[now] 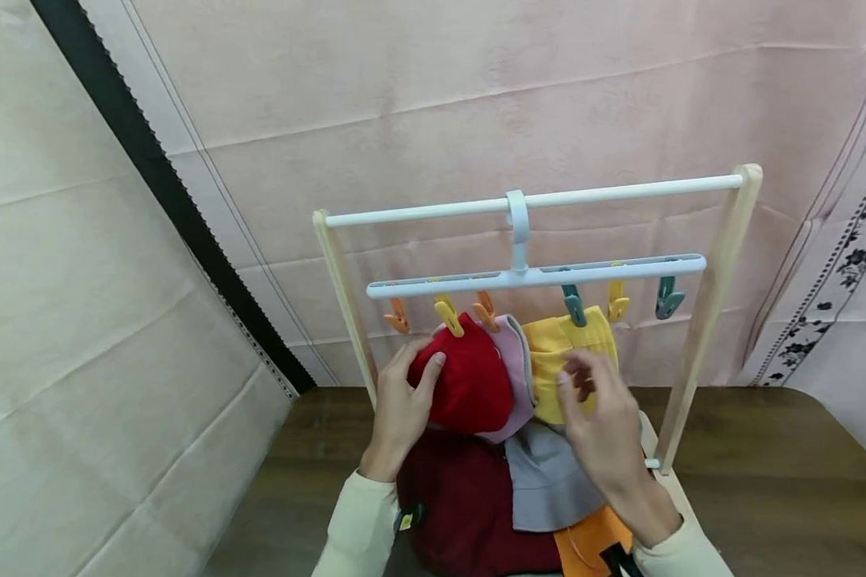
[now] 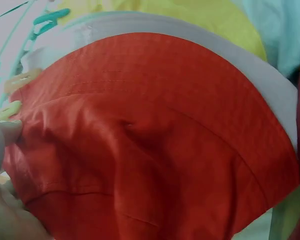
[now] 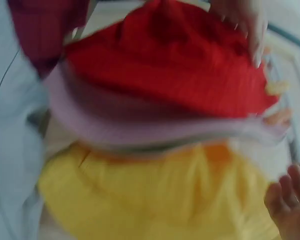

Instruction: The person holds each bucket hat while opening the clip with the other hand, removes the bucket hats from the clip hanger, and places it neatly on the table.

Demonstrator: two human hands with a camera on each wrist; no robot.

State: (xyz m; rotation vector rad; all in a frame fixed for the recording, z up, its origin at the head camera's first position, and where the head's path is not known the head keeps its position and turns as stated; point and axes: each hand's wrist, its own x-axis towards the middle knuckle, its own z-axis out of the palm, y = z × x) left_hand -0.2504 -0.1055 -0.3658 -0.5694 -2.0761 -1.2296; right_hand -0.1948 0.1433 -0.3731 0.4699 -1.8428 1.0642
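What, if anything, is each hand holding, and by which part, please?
Left hand holds the red bucket hat by its crown, near a yellow clip; right hand, nothing.

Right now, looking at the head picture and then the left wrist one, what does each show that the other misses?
Only the head picture shows the right fingers clear of the red hat, the brown tabletop and the floral border on the backdrop.

Only the left wrist picture brings out the fine stitch lines on the red hat.

Both show that red hat pinched by the left fingers, a yellow clip at its edge, and part of the yellow hat.
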